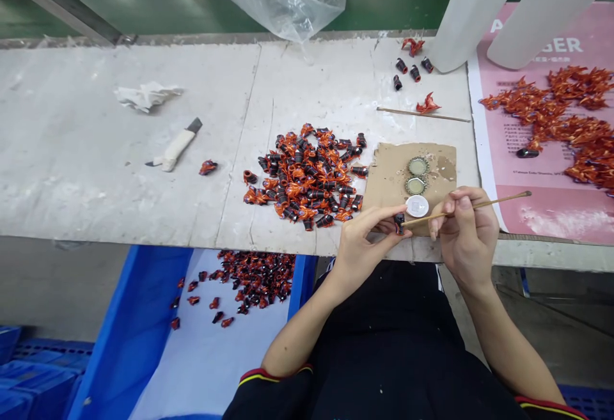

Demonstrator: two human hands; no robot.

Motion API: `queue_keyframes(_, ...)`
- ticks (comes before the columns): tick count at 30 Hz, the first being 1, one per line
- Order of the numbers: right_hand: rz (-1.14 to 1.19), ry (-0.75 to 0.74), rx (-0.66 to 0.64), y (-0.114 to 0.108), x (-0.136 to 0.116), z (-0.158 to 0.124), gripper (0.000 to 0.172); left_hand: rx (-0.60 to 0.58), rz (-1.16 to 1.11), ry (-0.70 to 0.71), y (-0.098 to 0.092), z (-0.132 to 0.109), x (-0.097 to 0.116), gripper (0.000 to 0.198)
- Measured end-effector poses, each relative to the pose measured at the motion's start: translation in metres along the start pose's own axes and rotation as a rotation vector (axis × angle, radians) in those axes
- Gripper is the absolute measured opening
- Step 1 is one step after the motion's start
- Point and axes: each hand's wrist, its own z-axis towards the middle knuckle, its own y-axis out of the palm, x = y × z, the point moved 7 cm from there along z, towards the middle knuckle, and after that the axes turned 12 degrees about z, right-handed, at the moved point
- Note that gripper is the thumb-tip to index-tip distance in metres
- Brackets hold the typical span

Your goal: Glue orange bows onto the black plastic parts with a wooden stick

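The worn white surface (96, 151) carried a pile (307, 180) of orange-and-black pieces. At its near edge, right of the pile, my left hand (362, 241) pinched one small black piece (399, 222). My right hand (467, 234) gripped a thin stick (499, 201), its tip at the piece. I judged the piece light, hard and easily dropped, best held by fingertips on its sides.
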Motion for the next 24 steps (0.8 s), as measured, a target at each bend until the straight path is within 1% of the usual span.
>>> queue_keyframes(6,-0.016,0.009,-0.029,0.0023,0.0009,-0.0011,0.011,-0.002,-0.026,-0.033,0.0009,-0.0003,-0.0027,0.030)
queue_keyframes(13,-0.014,0.007,-0.030,0.0029,0.0002,-0.0011,0.012,-0.005,-0.050,-0.042,0.0019,-0.0005,-0.0048,0.029)
queue_keyframes(21,-0.059,-0.009,-0.055,0.0049,-0.0016,-0.0042,0.012,-0.011,-0.013,-0.060,0.0010,-0.0009,-0.0046,0.030)
queue_keyframes(24,-0.068,-0.017,-0.041,0.0029,-0.0023,-0.0048,0.011,-0.015,-0.005,-0.070,0.0011,-0.0009,-0.0056,0.028)
